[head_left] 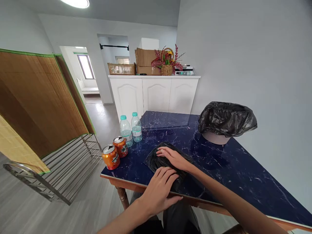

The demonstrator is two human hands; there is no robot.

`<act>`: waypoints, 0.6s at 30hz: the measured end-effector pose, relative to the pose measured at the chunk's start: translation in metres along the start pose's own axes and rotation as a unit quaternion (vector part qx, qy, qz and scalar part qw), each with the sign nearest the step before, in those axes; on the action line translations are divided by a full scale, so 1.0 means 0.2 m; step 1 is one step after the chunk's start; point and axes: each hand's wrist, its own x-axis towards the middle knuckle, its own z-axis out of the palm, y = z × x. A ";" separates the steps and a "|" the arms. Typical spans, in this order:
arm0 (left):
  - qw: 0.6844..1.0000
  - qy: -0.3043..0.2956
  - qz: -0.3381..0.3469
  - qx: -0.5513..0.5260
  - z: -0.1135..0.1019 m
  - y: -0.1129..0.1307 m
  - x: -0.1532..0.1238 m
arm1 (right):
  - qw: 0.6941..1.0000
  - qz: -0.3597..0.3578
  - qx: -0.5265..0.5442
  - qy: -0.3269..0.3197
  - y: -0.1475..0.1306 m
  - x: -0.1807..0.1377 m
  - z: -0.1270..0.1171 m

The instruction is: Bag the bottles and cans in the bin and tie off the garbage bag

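Observation:
A flat black plastic bag (156,161) lies near the front edge of the dark blue marble-pattern table (239,169). My right hand (173,157) rests palm down on top of the bag, fingers stretched out toward the left. My left hand (159,191) lies flat at the bag's near side by the table edge, fingers spread and pointing right. Neither hand grips anything.
Two orange soda cans (110,157) (120,146) and two water bottles (126,130) (136,126) stand at the table's left corner. A bin lined with a black bag (226,122) sits at the back right by the wall. A metal rack (63,169) and bamboo screen stand left; white cabinet (156,94) behind.

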 end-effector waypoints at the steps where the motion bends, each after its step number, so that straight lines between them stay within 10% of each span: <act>1: 1.000 -0.005 -0.002 -0.007 0.02 -0.01 0.01 | 1.000 -0.003 -0.006 0.002 -0.02 -0.01 -0.03; 6: 0.994 0.036 -0.053 -0.092 0.02 -0.07 -0.05 | 0.990 -0.030 -0.120 -0.066 -0.12 -0.26 -0.23; 11: 0.937 0.072 -0.241 -0.241 -0.15 -0.05 -0.12 | 0.958 -0.058 -0.243 -0.142 -0.15 -0.54 -0.27; 18: 0.899 0.096 -0.340 -0.260 -0.28 -0.18 -0.10 | 0.980 0.061 -0.177 -0.069 -0.12 -0.45 -0.18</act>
